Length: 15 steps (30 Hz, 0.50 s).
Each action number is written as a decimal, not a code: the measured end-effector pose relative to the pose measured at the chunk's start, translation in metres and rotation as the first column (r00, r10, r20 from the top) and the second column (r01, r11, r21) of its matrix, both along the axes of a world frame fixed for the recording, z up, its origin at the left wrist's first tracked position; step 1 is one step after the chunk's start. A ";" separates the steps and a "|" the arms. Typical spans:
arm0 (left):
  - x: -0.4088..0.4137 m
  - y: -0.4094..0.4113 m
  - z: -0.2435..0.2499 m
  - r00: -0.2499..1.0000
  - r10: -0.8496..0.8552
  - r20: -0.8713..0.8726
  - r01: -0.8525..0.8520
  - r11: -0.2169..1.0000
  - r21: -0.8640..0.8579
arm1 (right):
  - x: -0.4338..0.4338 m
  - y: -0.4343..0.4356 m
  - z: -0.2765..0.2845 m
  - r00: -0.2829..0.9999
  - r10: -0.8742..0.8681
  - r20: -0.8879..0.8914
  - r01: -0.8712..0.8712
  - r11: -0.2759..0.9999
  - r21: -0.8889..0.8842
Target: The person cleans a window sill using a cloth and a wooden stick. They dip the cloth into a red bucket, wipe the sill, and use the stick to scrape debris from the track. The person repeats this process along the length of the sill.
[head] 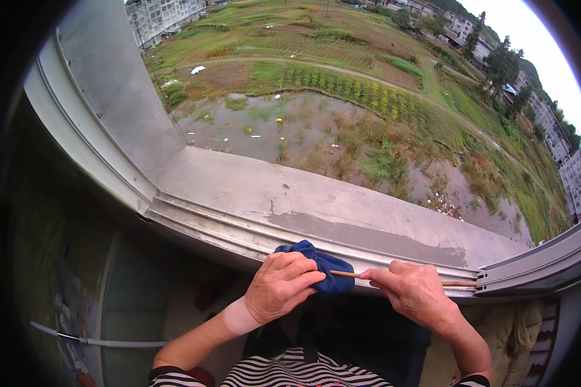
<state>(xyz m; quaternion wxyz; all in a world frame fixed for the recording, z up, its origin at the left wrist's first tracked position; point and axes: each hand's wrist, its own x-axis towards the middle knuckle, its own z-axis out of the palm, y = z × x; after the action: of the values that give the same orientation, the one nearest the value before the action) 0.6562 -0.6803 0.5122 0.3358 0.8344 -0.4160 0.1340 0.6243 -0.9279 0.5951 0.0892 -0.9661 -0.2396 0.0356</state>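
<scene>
Bunched on the metal window track (213,225) lies a dark blue cloth (336,268). My left hand (283,285) grips its left part, with the fingers folded over it. A thin wooden stick (344,274) is pinched between the thumb and fingers of my right hand (411,290); its tip lies over the cloth, close to my left fingertips. To the right of my right hand, a reddish-brown rod-like length (459,284) shows in the track. Whether it is the same stick as the pinched one, I cannot tell.
Beyond the track is a concrete sill (329,203) with a dark wet patch (368,232). It drops off to waterlogged ground and fields outside. White window frame sides (87,126) rise at left and right. A pale pole (121,343) lies at lower left, and yellowish fabric (494,338) at lower right.
</scene>
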 end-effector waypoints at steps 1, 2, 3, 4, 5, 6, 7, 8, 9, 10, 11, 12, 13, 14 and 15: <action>-0.001 0.001 -0.001 0.999 0.023 0.031 -0.023 1.000 -0.010 | 0.003 0.003 -0.003 0.998 0.041 -0.051 -0.043 0.998 -0.052; -0.001 0.002 -0.002 0.997 0.048 0.062 -0.047 0.999 -0.019 | 0.004 0.007 -0.001 0.997 0.029 -0.073 -0.036 0.995 -0.089; -0.001 0.006 -0.002 0.994 0.094 0.052 -0.092 0.995 -0.043 | 0.006 0.013 0.003 0.995 0.033 -0.096 -0.045 0.992 -0.121; 0.000 0.010 -0.004 0.992 0.109 0.059 -0.106 0.993 -0.054 | 0.008 0.020 0.006 0.993 0.026 -0.117 -0.045 0.986 -0.159; -0.001 0.016 -0.008 0.990 0.126 0.065 -0.122 0.990 -0.064 | 0.010 0.029 0.006 0.990 0.068 -0.124 -0.088 0.983 -0.159; 0.000 0.021 -0.010 0.988 0.132 0.075 -0.126 0.989 -0.080 | 0.016 0.039 0.004 0.989 0.107 -0.104 -0.121 0.982 -0.142; -0.001 0.028 -0.007 0.983 0.168 0.081 -0.162 0.984 -0.070 | 0.023 0.053 0.000 0.986 0.147 -0.083 -0.156 0.980 -0.125; 0.000 0.039 -0.007 0.971 0.220 0.090 -0.215 0.975 -0.064 | 0.029 0.068 -0.005 0.980 0.187 -0.064 -0.193 0.975 -0.108; 0.004 0.052 -0.006 0.959 0.265 0.103 -0.260 0.964 -0.062 | 0.036 0.082 -0.010 0.980 0.192 -0.053 -0.197 0.974 -0.110; 0.008 0.066 -0.004 0.944 0.308 0.119 -0.303 0.951 -0.056 | 0.044 0.100 -0.014 0.975 0.215 -0.049 -0.219 0.966 -0.136; 0.013 0.081 -0.005 0.925 0.355 0.135 -0.351 0.935 -0.057 | 0.052 0.120 -0.017 0.974 0.226 -0.032 -0.228 0.964 -0.135; 0.019 0.095 -0.006 0.905 0.395 0.156 -0.390 0.919 -0.063 | 0.060 0.138 -0.022 0.972 0.236 -0.009 -0.236 0.966 -0.108; 0.025 0.112 -0.003 0.888 0.427 0.172 -0.427 0.903 -0.040 | 0.069 0.156 -0.028 0.964 0.264 0.013 -0.263 0.962 -0.073; 0.030 0.122 0.000 0.870 0.455 0.189 -0.460 0.888 -0.019 | 0.078 0.166 -0.034 0.957 0.286 0.037 -0.285 0.958 -0.038; 0.029 0.126 0.001 0.863 0.476 0.168 -0.479 0.877 -0.024 | 0.086 0.171 -0.037 0.952 0.305 0.025 -0.305 0.952 0.003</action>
<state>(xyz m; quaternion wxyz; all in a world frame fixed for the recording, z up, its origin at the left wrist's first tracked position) 0.6851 -0.5543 0.5134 0.2479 0.9000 -0.2249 0.2792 0.7099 -0.7572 0.5578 0.0828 -0.9177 -0.3869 0.0363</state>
